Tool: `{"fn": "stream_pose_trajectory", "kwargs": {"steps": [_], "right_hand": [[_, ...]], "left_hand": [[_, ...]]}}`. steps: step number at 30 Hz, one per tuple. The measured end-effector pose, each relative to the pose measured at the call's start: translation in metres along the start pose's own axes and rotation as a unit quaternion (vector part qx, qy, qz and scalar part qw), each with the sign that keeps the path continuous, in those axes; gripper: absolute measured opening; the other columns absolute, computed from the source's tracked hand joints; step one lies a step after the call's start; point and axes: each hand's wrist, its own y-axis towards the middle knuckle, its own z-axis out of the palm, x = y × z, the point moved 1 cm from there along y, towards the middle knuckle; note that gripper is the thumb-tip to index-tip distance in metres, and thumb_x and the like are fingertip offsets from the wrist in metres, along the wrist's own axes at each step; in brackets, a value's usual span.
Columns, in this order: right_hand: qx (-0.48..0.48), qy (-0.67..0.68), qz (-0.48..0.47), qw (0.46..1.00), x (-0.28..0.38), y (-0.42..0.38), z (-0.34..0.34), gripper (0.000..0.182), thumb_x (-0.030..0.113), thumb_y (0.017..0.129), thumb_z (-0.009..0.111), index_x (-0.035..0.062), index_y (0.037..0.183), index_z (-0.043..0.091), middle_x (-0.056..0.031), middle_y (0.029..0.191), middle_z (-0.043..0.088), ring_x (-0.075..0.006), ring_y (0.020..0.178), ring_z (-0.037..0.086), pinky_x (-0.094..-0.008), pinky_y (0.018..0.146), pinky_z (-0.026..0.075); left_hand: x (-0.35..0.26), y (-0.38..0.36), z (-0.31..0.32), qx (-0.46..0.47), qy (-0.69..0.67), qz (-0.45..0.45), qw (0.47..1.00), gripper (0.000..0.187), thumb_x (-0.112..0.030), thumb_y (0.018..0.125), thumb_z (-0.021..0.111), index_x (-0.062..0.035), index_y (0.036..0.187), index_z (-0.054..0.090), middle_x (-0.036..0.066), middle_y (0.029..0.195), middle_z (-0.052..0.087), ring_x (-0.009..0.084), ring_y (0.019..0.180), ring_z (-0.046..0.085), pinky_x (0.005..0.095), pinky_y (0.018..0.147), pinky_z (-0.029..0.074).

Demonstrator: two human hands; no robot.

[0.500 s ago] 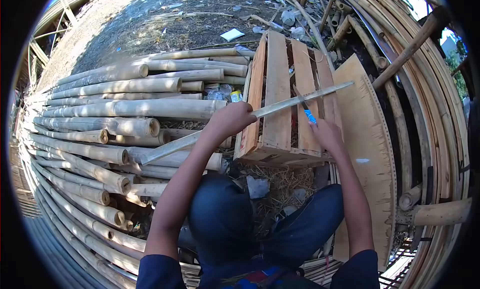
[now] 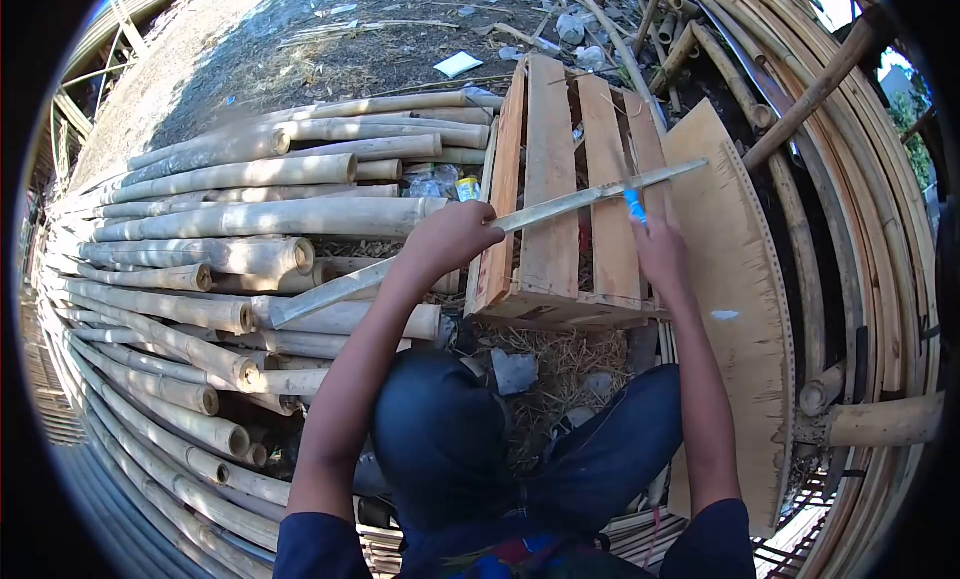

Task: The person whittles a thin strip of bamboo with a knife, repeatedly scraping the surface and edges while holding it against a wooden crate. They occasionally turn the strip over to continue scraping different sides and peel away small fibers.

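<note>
My left hand is wrapped around a long, pale bamboo strip and presses it over the top of a slatted wooden crate. The strip runs diagonally, its near end out over the bamboo poles at left and its far end past the crate's right side. In my right hand is a knife with a blue handle. Its blade, blurred by motion, crosses the strip near the far end.
Cut bamboo poles lie stacked on the left. A curved plywood sheet leans along the crate's right side. Beyond it stand more bamboo lengths. A grey stone block and straw lie between my knees, and litter dots the ground ahead.
My right hand and the knife have moved away from my body and a little right along the strip. My left hand keeps its hold, and the strip stays nearly in place.
</note>
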Motion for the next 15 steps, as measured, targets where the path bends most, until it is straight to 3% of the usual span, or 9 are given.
{"fn": "stream_pose_trajectory", "kwargs": {"steps": [2,3,5,8,9,13,15], "right_hand": [[0.134,-0.225,-0.095,0.96,-0.024,-0.002,0.018,0.041,0.041,0.096,0.052,0.0035,0.085,0.063,-0.0191,0.07,0.062,-0.0369,0.063,0.06,-0.0475,0.061,0.043],[0.127,-0.223,-0.091,0.962,-0.013,0.003,0.006,0.041,0.041,0.096,0.052,0.0035,0.085,0.063,-0.0191,0.07,0.062,-0.0369,0.063,0.06,-0.0475,0.061,0.043],[0.059,-0.059,0.038,0.996,0.017,0.007,-0.025,0.042,0.042,0.096,0.051,0.0036,0.084,0.063,-0.0188,0.071,0.063,-0.0373,0.065,0.061,-0.0483,0.063,0.044],[0.03,-0.036,-0.016,0.999,0.006,0.002,-0.003,0.042,0.042,0.095,0.051,0.0034,0.083,0.064,-0.0195,0.073,0.064,-0.0377,0.071,0.062,-0.0486,0.066,0.045],[0.14,-0.214,-0.107,0.961,-0.001,-0.005,0.011,0.042,0.04,0.095,0.052,0.0024,0.082,0.063,-0.0196,0.071,0.062,-0.0368,0.069,0.061,-0.0472,0.064,0.044],[0.144,-0.19,-0.065,0.969,-0.005,0.003,0.004,0.04,0.039,0.096,0.052,0.0021,0.082,0.062,-0.0177,0.067,0.061,-0.0361,0.065,0.06,-0.0458,0.061,0.044],[0.116,-0.029,0.019,0.993,0.005,0.002,-0.004,0.038,0.038,0.095,0.052,0.0032,0.084,0.064,-0.0175,0.069,0.062,-0.036,0.069,0.062,-0.0458,0.064,0.046]], "left_hand": [[-0.005,-0.001,-0.004,0.012,-0.023,-0.017,1.0,0.038,-0.03,0.085,0.057,0.0005,0.106,0.067,0.021,0.085,0.068,0.0361,0.083,0.067,0.0435,0.079,0.05],[0.002,0.003,-0.001,0.0,-0.003,0.005,1.0,0.038,-0.029,0.085,0.058,0.0002,0.107,0.067,0.02,0.083,0.068,0.0335,0.079,0.067,0.0421,0.076,0.05],[0.004,0.003,-0.002,0.002,-0.014,0.008,1.0,0.038,-0.029,0.085,0.058,0.0004,0.106,0.067,0.019,0.081,0.068,0.0315,0.077,0.067,0.041,0.075,0.05],[0.007,0.007,-0.002,0.012,-0.034,0.005,0.999,0.037,-0.028,0.085,0.057,0.0007,0.105,0.067,0.018,0.079,0.067,0.0281,0.074,0.067,0.0392,0.073,0.05],[0.006,0.008,0.0,0.025,-0.041,0.004,0.999,0.036,-0.028,0.085,0.058,0.0009,0.105,0.067,0.017,0.078,0.067,0.0267,0.074,0.067,0.0383,0.073,0.05],[0.008,0.007,0.003,0.008,-0.021,0.006,1.0,0.036,-0.028,0.086,0.057,0.0014,0.105,0.066,0.016,0.077,0.067,0.0263,0.072,0.066,0.0381,0.072,0.05],[0.007,0.006,0.001,0.016,-0.023,0.002,1.0,0.037,-0.028,0.086,0.057,0.0018,0.105,0.066,0.016,0.077,0.066,0.026,0.072,0.066,0.0375,0.072,0.05]]}}
